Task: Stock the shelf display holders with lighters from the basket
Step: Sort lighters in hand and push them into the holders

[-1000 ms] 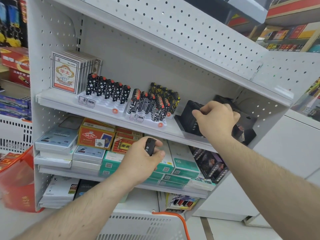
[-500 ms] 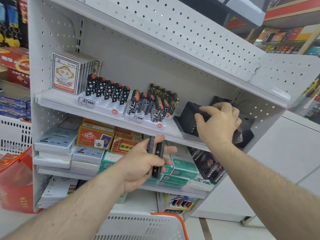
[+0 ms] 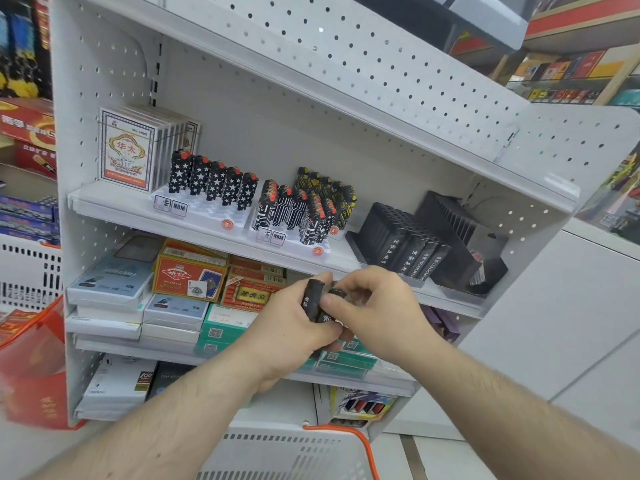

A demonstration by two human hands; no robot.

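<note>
My left hand [image 3: 287,327] grips a couple of black lighters [image 3: 313,299] in front of the middle shelf. My right hand [image 3: 374,306] meets it and pinches one of those black lighters [image 3: 334,293] at its top. On the top shelf stands a black display holder [image 3: 446,244] with a row of plain black lighters [image 3: 405,247] in its front. Left of it are a white holder of circuit-pattern lighters [image 3: 294,216] and a white holder of star-pattern lighters [image 3: 214,181]. The white basket [image 3: 284,452] with an orange handle sits below my arms.
Card packs [image 3: 128,150] stand at the shelf's left end. Boxes of cards, cables and green packs fill the lower shelves [image 3: 180,282]. A red bag [image 3: 31,362] hangs at the left. The perforated shelf above [image 3: 346,64] overhangs the display.
My right hand left the black holder on the shelf and came down to my left hand. It now pinches a lighter there. My left hand rose slightly with its lighters.
</note>
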